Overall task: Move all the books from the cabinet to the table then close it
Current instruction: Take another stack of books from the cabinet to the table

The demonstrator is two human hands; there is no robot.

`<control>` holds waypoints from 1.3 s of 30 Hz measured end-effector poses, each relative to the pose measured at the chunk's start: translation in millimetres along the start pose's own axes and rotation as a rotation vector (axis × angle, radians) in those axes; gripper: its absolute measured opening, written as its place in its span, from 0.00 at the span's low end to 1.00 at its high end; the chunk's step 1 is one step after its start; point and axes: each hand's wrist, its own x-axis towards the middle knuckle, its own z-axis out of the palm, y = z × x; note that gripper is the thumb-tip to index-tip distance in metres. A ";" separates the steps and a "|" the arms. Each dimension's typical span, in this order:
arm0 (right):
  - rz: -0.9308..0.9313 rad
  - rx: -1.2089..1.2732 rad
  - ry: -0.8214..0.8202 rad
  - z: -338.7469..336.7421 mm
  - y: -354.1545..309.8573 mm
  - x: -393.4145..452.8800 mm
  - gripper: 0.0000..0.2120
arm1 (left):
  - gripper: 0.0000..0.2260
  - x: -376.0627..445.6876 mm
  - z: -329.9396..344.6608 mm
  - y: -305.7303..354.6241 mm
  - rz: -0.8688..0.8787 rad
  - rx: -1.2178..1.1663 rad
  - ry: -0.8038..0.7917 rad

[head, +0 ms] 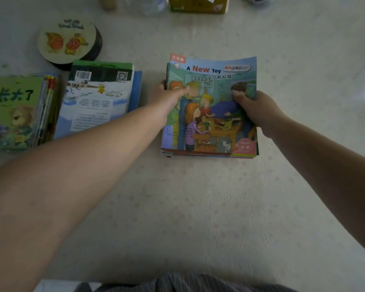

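A stack of thin picture books [211,131], topped by a cover titled "A New Toy", sits low over the pale table [177,207] at its middle. My left hand [169,98] grips the stack's left edge with the thumb on the cover. My right hand [255,110] grips the right edge, thumb on top as well. Two other book piles lie on the table to the left: a blue and white one [97,102] and a green one [15,114] at the frame's edge. The cabinet is out of view.
A round tin with a cartoon lid [69,42] stands behind the left piles. A yellow-green box [198,5], a clear bottle [154,5] and a beige jar [109,2] line the table's far edge. Striped clothing shows at the bottom.
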 end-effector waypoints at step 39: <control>-0.507 -0.306 -0.370 87.4 26.9 -199.8 0.27 | 0.18 -216.8 -68.8 -144.4 0.052 -0.147 0.303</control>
